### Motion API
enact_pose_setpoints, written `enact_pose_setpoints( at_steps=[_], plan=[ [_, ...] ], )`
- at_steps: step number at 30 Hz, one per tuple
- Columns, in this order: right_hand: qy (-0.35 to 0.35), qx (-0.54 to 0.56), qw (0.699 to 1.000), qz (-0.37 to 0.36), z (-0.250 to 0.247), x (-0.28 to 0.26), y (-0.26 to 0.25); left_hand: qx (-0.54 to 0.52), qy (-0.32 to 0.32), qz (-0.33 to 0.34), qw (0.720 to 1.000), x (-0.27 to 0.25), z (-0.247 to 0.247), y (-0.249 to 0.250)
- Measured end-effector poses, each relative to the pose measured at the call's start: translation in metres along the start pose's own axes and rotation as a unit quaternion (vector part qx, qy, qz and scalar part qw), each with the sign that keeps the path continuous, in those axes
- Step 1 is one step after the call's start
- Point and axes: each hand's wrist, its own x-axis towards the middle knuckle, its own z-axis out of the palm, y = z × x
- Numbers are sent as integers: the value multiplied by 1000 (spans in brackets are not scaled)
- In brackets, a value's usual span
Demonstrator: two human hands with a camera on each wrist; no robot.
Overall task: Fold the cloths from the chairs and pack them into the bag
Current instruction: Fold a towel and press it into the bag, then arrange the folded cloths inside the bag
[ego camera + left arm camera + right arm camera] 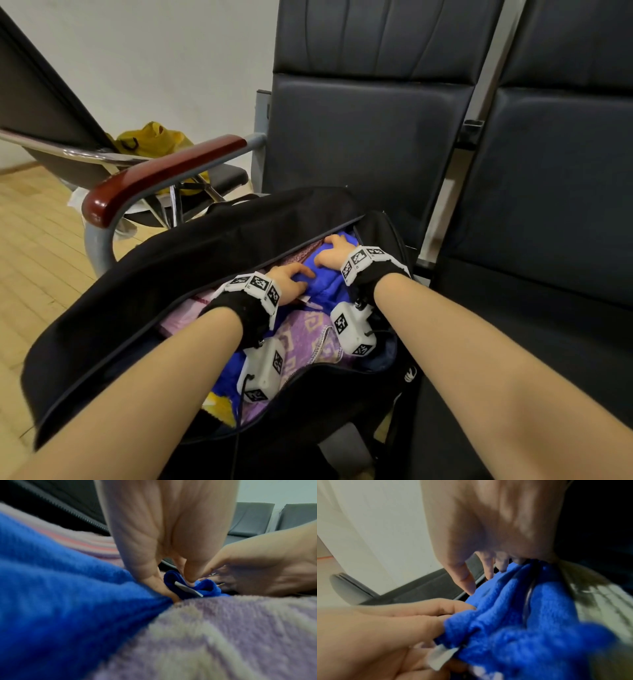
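From the head view, both hands are down inside the open black bag (pixel 144 301) on the chair seat: left hand (pixel 291 281) and right hand (pixel 334 255) lie on the blue cloth (pixel 323 284), above a purple towel (pixel 305 339).

At the left wrist, fingertips (pixel 190 582) push into a blue fold; fingers straight.

The right wrist view is blurred; its fingers (pixel 467 580) seem spread, pressing. The cloth looks soft, light and springy, so it is best held at folded edges.

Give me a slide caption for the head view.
Both hands press a blue cloth into the open black bag.
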Motion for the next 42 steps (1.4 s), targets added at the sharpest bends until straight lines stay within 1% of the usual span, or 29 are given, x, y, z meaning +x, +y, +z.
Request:
enact_pose_setpoints(
  at_steps=[4, 8, 10, 12, 14, 16, 18, 21, 25, 27, 30, 31, 33, 35, 39, 42],
  plan=[
    [-4, 41, 999, -29, -17, -25, -2, 10, 25, -15, 1000, -10, -7, 9],
    [-16, 101, 992, -80, -40, -67, -13, 40, 33, -43, 998, -37, -31, 31],
    [-21, 134, 986, -96, -51, -86, -16, 44, 47, -41, 997, -51, -45, 43],
    [-26, 189, 977, -99, -63, -106, -15, 9, 54, -36, 998, -66, -55, 57],
    [-44, 203, 972, -109, -76, -124, -13, -41, 62, -33, 997, -81, -62, 74],
    [-50, 241, 964, -100, -90, -146, -10, -82, 62, -33, 994, -99, -65, 95],
    [-47, 268, 958, -96, -103, -167, -4, -94, 54, -21, 994, -116, -65, 115],
    [-36, 276, 956, -93, -123, -198, 17, -99, 33, 17, 994, -138, -57, 139],
    [-5, 279, 958, -70, -149, -236, 63, -91, 11, 64, 994, -158, -33, 168],
    [19, 280, 959, -50, -162, -256, 93, -90, 1, 82, 993, -167, -14, 184],
    [52, 279, 959, -18, -181, -285, 140, -91, -33, 105, 990, -184, 22, 212],
    [67, 276, 959, -6, -189, -299, 163, -92, -50, 111, 988, -188, 41, 224],
    [81, 266, 961, 16, -200, -317, 190, -96, -61, 118, 986, -193, 64, 236],
    [103, 260, 959, 45, -213, -340, 226, -105, -82, 125, 983, -197, 96, 253],
    [157, 261, 947, 105, -243, -385, 296, -120, -134, 140, 974, -208, 169, 291],
    [193, 254, 936, 147, -254, -411, 344, -104, -173, 151, 968, -218, 221, 308]
  ],
)
